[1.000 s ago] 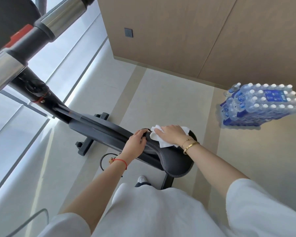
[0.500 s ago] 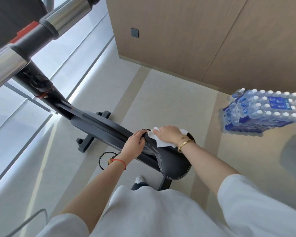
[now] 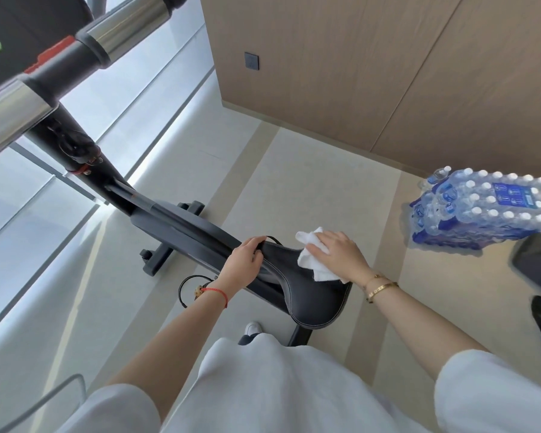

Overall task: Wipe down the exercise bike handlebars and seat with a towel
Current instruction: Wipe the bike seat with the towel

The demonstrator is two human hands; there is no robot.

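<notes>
The white towel lies bunched on the right side of the black bike seat, under the right hand, which presses it down with fingers laid flat. The left hand curls around the seat's narrow nose. The chrome handlebars sit at the upper left.

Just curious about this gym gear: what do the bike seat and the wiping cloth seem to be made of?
Seat: looks like smooth black leather or vinyl, slight sheen, pale stitching along the edge. Towel: seemingly soft white fabric, crumpled into folds.
</notes>
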